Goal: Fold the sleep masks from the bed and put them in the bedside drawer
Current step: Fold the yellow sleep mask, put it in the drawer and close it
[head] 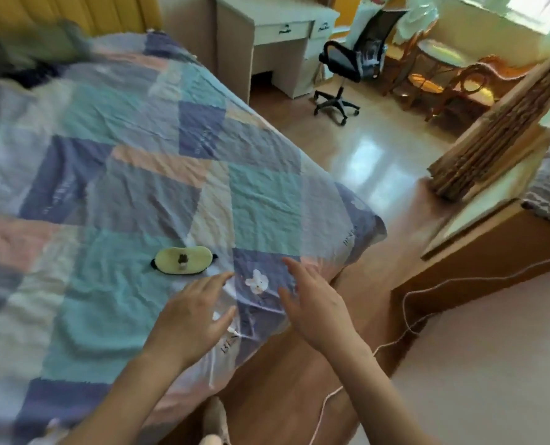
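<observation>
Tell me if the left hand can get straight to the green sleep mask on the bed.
Probably yes. The left hand is open and empty, its fingers pointing toward the green sleep mask, which lies flat on the patchwork quilt. Only bare quilt lies between them.

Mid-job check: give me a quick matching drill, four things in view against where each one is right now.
Things:
1. sleep mask
2. left hand
3. office chair
4. white cable

Places:
A. by the desk, across the room
B. trailing over the floor at right
C. flat on the quilt, untouched
D. open above the quilt's near corner

Pairs: 1-C, 2-D, 3-A, 4-B
</observation>
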